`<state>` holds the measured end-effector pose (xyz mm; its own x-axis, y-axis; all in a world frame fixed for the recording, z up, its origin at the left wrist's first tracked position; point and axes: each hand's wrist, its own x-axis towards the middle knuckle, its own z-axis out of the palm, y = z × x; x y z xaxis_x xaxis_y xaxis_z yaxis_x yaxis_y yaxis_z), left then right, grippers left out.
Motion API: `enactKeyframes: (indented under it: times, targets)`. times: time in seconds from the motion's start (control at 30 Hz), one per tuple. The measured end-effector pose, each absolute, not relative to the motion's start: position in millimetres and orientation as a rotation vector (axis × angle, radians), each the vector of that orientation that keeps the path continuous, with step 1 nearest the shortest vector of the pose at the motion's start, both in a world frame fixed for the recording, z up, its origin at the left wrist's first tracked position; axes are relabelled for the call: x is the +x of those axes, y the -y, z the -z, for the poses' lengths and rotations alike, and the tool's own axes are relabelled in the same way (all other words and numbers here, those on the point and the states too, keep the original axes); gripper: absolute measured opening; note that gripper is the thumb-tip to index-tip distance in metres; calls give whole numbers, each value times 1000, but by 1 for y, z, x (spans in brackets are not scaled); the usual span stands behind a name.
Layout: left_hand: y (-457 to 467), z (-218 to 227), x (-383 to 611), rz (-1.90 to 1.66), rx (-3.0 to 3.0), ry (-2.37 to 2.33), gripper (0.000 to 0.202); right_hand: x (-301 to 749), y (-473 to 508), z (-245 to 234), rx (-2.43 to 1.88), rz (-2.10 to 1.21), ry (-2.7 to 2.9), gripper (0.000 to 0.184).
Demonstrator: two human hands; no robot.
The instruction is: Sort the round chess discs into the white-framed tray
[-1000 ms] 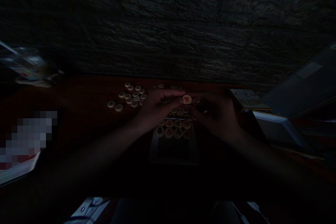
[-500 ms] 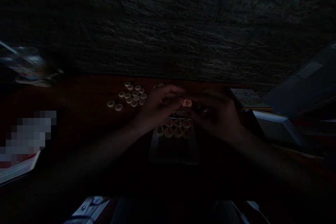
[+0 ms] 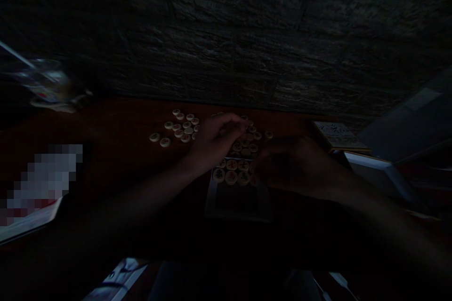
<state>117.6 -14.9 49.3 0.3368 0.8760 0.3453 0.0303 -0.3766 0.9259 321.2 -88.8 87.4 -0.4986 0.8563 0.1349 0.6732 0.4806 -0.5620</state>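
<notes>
In the dim head view, several round Chinese chess pieces with red or dark characters stand in two rows in a shallow tray (image 3: 212, 200); a red-marked piece (image 3: 231, 177) is in the nearer row. At the right end of these rows, my right hand (image 3: 289, 164) has its fingertips closed on a chess piece, mostly hidden by the fingers and shadow. My left hand (image 3: 221, 138) hovers just beyond the tray, thumb and fingers curled together; whether anything is between them is hidden. Loose chess pieces (image 3: 246, 152) lie beyond the tray, partly behind the left hand.
More loose pieces (image 3: 178, 133) are scattered on the reddish table (image 3: 120, 122) to the left. A cup with a straw (image 3: 52, 82) stands far left. On the right are a flat box with writing (image 3: 339, 134) and an open box lid (image 3: 374, 171). A stone wall (image 3: 226, 47) rises behind.
My right hand has moved down and away from the left hand, to the right end of the tray rows. The red-marked piece between the hands has gone from there. The view has shifted slightly.
</notes>
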Motion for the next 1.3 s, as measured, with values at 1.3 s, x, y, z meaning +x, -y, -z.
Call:
enactKeyframes:
  times: [1.3]
  targets:
    - [-32, -63, 83, -1553, 1734, -950, 14, 340, 58, -61, -1278, -470, 1938, 19]
